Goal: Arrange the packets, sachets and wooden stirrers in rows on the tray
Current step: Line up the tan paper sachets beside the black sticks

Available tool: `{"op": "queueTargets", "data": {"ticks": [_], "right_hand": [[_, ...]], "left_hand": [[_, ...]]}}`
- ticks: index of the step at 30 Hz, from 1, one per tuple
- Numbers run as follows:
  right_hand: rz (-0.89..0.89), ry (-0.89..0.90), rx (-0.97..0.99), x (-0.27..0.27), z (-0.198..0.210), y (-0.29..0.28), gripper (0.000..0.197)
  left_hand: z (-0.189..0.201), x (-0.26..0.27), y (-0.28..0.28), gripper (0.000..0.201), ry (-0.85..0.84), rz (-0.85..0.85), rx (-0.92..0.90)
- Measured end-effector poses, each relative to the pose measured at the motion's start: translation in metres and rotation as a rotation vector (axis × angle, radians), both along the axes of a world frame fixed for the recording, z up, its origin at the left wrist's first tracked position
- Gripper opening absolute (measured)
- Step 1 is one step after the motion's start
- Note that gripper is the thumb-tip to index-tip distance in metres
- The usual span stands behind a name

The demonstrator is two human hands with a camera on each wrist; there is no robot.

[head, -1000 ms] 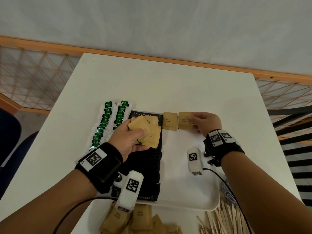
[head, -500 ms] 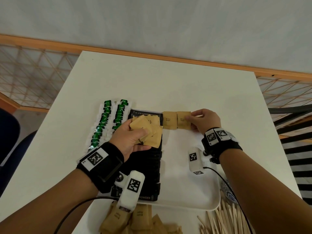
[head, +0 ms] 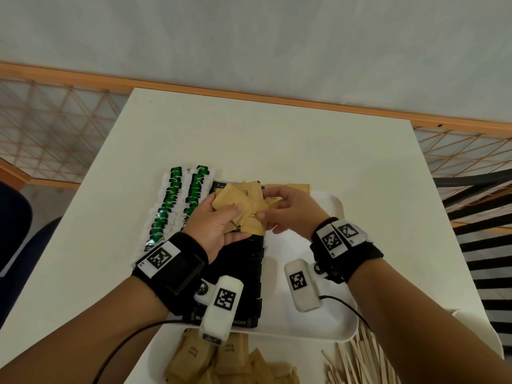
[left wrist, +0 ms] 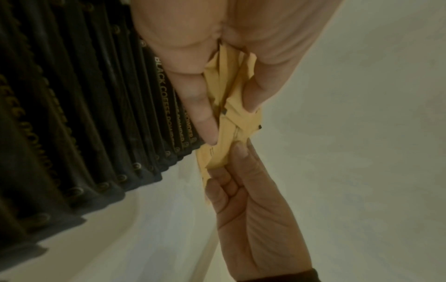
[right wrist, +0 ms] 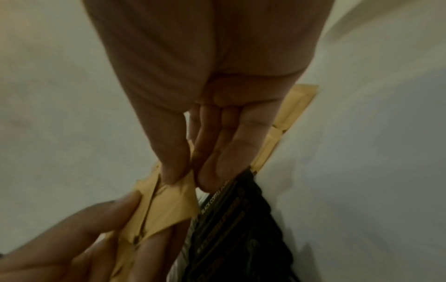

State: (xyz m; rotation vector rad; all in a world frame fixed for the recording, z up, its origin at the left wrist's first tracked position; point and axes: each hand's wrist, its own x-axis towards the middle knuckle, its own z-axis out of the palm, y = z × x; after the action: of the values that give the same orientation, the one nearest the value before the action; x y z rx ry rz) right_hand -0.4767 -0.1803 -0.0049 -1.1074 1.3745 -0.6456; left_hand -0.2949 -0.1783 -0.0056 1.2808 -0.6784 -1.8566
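Note:
My left hand (head: 235,217) grips a fanned bundle of brown sachets (head: 243,206) above the far end of a row of black coffee sachets (head: 249,273) on the white tray (head: 332,314). My right hand (head: 264,203) meets it from the right, thumb and fingers pinching a corner of one sachet in the bundle. The right wrist view shows that pinch (right wrist: 190,171) on the brown sachet (right wrist: 169,206). In the left wrist view the bundle (left wrist: 229,114) sits between my thumb and fingers. Two brown sachets (head: 293,187) lie at the tray's far edge, partly hidden by my right hand.
Two rows of green-and-white packets (head: 171,200) lie left of the black row. Loose brown sachets (head: 227,358) are heaped on the table near me, and wooden stirrers (head: 357,361) lie to their right. A railing runs behind the table.
My right hand has left the two sachets laid at the tray's far edge and moved left to the bundle, where it now pinches a sachet. The left hand has kept its hold.

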Motion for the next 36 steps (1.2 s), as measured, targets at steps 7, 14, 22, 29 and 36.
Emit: {"op": "queueTargets", "data": {"ticks": [7,14,22,29,36], "right_hand": [[-0.099,-0.050,0.012,-0.011,-0.003,0.008,0.010],[-0.353,0.143,-0.115,-0.035,-0.022,0.002,0.024],[-0.337,0.288,-0.105,-0.034,-0.031,-0.003,0.023],[-0.305,0.493,-0.152,-0.023,-0.026,-0.003,0.023],[-0.342,0.507,-0.145,-0.016,-0.042,-0.014,0.028]], "left_hand": [[0.001,0.010,-0.002,0.025,0.003,0.045,0.014],[0.002,0.011,0.000,0.031,0.001,0.067,0.028],[0.000,0.015,-0.001,0.031,0.003,0.058,0.028],[-0.004,0.013,0.000,0.027,-0.003,0.017,0.030],[-0.007,0.013,0.000,0.032,-0.011,0.012,0.044]]}}
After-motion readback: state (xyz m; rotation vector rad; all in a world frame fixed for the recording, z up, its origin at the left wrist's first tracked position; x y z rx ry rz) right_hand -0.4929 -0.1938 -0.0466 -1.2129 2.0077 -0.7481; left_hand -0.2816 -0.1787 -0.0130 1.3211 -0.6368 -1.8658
